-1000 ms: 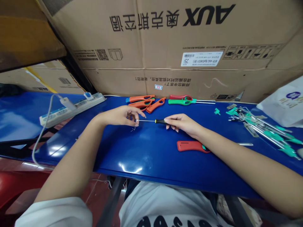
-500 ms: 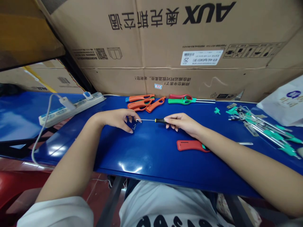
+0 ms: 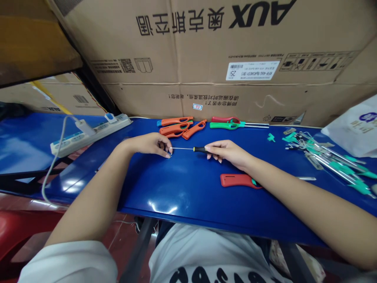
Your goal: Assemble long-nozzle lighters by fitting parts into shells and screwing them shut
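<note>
My right hand (image 3: 219,150) grips a screwdriver (image 3: 200,149) by its black and yellow handle, its thin shaft pointing left. The shaft's tip meets the fingertips of my left hand (image 3: 157,145). The left fingers are curled in, thumb close to the index finger, around a few small screws (image 3: 170,155) at the blue tabletop. How many screws are between those fingers is hidden. Under my right forearm lies a red lighter (image 3: 238,181) with a metal tube, partly covered by the arm.
Orange lighter casings (image 3: 176,128) lie at the back beside a red lighter (image 3: 225,119) and a green lighter (image 3: 224,125). Metal tubes with green parts (image 3: 330,157) are heaped right, near a white bag (image 3: 353,129). A power strip (image 3: 91,135) sits left; a large carton (image 3: 188,70) stands behind.
My left thumb and fingers have drawn together over the small screws, which lay uncovered on the table before. The right hand and screwdriver have stayed nearly in place.
</note>
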The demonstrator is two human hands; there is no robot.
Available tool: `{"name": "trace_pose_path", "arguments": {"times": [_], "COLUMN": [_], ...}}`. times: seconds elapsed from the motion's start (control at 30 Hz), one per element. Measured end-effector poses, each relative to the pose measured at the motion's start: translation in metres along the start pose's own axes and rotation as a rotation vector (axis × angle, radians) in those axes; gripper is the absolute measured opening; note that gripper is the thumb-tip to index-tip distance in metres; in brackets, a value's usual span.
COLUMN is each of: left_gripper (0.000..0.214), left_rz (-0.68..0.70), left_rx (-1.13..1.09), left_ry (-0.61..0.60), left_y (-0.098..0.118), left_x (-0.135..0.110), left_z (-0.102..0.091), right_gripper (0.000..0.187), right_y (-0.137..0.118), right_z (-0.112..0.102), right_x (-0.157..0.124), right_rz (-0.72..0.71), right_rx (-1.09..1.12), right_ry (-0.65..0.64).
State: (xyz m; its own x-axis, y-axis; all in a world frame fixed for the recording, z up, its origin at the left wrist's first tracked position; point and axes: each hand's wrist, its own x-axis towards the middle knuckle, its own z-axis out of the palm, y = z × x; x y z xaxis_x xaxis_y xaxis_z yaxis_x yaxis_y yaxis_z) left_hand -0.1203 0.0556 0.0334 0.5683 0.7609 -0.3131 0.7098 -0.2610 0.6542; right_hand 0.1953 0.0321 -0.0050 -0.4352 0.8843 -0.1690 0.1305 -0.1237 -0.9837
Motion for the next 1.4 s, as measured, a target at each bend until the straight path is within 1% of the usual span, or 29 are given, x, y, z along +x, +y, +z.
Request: {"name": "trace_pose_path", "arguments": {"times": [0.13,0.3,0.53,0.77,0.83,0.9,0.97,1.0,1.07,1.13,1.17,1.2,1.3,1.37,1.4], "left_gripper": [0.039,0.048,0.037,0.037,0.042,0.049,0.055,0.056,0.055,0.053,0.049,0.048,0.046,0.043,0.042], "left_rz": [-0.048,-0.048,-0.030,-0.022,-0.006,0.044,0.119,0.149,0.212,0.241,0.235,0.216,0.142,0.129,0.137], "left_rx": [-0.112,-0.123,-0.092,-0.093,-0.085,-0.112,-0.195,-0.236,-0.403,-0.565,-0.649,-0.741,-0.966,-1.041,-1.055], "left_ry": [0.006,0.013,0.045,0.062,0.108,0.205,0.319,0.364,0.487,0.533,0.524,0.491,0.274,0.194,0.180], "left_y": [-0.001,0.003,0.005,0.005,0.008,0.013,0.021,0.026,0.040,0.058,0.067,0.076,0.101,0.113,0.116], "left_x": [0.001,-0.002,0.002,0.000,-0.001,-0.001,0.001,0.003,0.008,0.016,0.019,0.023,0.031,0.034,0.035], "left_z": [0.000,0.003,0.005,0.004,0.005,0.008,0.013,0.016,0.027,0.042,0.051,0.062,0.096,0.117,0.125], "right_gripper": [0.035,0.033,0.035,0.034,0.035,0.035,0.038,0.040,0.042,0.043,0.042,0.042,0.038,0.036,0.035], "right_y": [0.000,0.001,-0.001,0.001,0.000,-0.004,-0.011,-0.015,-0.025,-0.034,-0.038,-0.042,-0.051,-0.054,-0.055], "right_z": [0.000,0.000,0.000,0.001,-0.001,-0.006,-0.013,-0.018,-0.029,-0.041,-0.046,-0.052,-0.063,-0.066,-0.066], "right_x": [0.000,0.001,-0.001,0.001,0.001,0.001,-0.002,-0.004,-0.012,-0.024,-0.031,-0.038,-0.056,-0.064,-0.067], "right_rz": [-0.002,-0.007,-0.007,-0.003,0.006,0.031,0.053,0.053,0.031,-0.003,-0.022,-0.035,-0.086,-0.127,-0.146], "right_rx": [0.009,0.018,0.021,0.033,0.057,0.102,0.133,0.136,0.142,0.173,0.191,0.207,0.267,0.319,0.345], "right_ry": [0.001,-0.002,-0.002,0.000,-0.003,0.001,0.025,0.042,0.082,0.126,0.152,0.174,0.227,0.273,0.298]}}
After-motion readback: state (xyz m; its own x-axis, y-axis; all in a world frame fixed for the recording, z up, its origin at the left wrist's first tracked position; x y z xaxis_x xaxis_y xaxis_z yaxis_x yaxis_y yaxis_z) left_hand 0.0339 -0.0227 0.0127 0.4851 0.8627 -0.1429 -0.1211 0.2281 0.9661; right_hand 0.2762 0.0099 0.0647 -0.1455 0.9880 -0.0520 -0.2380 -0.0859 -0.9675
